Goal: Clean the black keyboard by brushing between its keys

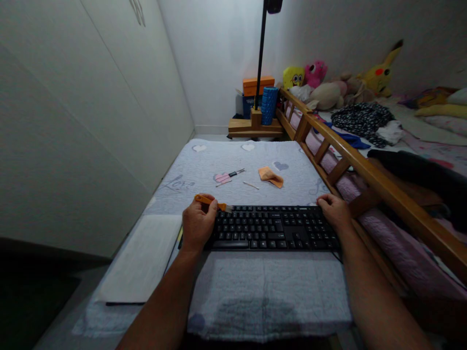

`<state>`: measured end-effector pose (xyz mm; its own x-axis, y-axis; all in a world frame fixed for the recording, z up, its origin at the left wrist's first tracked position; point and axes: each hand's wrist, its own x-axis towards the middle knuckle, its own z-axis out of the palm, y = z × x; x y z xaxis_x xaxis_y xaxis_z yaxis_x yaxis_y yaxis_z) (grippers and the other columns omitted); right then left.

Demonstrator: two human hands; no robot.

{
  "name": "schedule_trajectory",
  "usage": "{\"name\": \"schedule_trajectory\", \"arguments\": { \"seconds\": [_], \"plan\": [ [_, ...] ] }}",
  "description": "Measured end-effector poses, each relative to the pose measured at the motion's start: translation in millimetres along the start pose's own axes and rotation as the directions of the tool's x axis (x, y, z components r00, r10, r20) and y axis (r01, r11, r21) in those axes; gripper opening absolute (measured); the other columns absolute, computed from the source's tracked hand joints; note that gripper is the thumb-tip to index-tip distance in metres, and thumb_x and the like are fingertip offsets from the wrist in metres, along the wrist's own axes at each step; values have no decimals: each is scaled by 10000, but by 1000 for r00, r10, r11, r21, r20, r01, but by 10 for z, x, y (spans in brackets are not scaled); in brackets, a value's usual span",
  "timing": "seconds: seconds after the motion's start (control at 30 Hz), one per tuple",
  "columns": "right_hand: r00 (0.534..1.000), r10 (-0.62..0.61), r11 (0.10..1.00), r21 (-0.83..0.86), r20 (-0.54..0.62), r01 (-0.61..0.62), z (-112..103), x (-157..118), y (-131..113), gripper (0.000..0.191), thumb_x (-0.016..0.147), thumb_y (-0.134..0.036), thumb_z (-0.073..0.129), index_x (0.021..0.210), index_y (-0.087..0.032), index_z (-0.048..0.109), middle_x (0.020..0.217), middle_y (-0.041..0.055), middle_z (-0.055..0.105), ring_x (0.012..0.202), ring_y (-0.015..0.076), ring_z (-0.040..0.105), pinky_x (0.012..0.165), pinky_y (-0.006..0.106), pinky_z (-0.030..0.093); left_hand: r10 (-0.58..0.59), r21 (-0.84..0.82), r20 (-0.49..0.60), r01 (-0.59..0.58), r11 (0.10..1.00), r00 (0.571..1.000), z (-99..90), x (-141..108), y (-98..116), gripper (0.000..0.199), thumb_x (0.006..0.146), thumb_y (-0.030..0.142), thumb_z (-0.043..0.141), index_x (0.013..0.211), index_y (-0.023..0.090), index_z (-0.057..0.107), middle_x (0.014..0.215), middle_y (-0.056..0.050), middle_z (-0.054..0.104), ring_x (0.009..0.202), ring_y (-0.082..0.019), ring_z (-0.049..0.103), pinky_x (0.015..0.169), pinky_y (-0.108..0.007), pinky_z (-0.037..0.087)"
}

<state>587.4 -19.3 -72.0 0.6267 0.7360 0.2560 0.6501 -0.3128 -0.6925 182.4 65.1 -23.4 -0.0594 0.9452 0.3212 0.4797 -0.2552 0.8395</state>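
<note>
A black keyboard (262, 228) lies flat on the light quilted cloth. My left hand (199, 221) is closed around a small brush (221, 206) with an orange handle, its pale bristles at the keyboard's upper left edge. At the keyboard's upper right corner, my right hand (333, 210) grips the edge with bent fingers. Beyond the keyboard lie a crumpled orange cloth (270, 177), a cotton swab (251, 185) and another cotton swab (224, 183). A thin dark-handled tool with a fine tip (236, 172) rests near them; its kind is unclear.
White paper or a pad (142, 257) lies left of the keyboard. A wooden bed rail (339, 146) runs along the right, with plush toys (324, 92) behind it. At the back, a blue foam roller (269, 106) stands beside a black pole (260, 58). A white cabinet (91, 112) borders the left.
</note>
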Motion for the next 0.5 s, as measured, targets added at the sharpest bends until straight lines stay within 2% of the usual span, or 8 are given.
{"name": "schedule_trajectory", "arguments": {
  "seconds": [0.13, 0.27, 0.5],
  "plan": [
    [1000, 1, 1000, -5, -1, -1, 6, 0, 14, 259, 682, -421, 513, 679, -221, 676, 710, 66, 718, 726, 254, 642, 726, 356, 481, 43, 149, -85, -30, 988, 995, -88, 50, -63, 198, 852, 394, 619, 886, 217, 703, 717, -15, 702, 646, -202, 662, 655, -307, 487],
    [1000, 12, 1000, -7, 1, -12, 10, 2, 30, 272, 688, -431, 518, 695, -217, 686, 721, 68, 722, 735, 257, 649, 731, 358, 476, 53, 287, -159, -6, 958, 986, -195, 118, -114, 167, 856, 349, 606, 904, 219, 699, 722, -18, 685, 649, -208, 650, 672, -324, 473],
    [1000, 11, 1000, -11, -5, -11, 4, 2, 29, 269, 694, -427, 524, 690, -217, 693, 719, 67, 724, 739, 260, 653, 728, 357, 475, 133, 476, -263, 8, 880, 956, -419, 242, -250, 114, 861, 250, 573, 903, 210, 671, 835, -62, 679, 788, -242, 673, 733, -351, 489]
  ]
}}
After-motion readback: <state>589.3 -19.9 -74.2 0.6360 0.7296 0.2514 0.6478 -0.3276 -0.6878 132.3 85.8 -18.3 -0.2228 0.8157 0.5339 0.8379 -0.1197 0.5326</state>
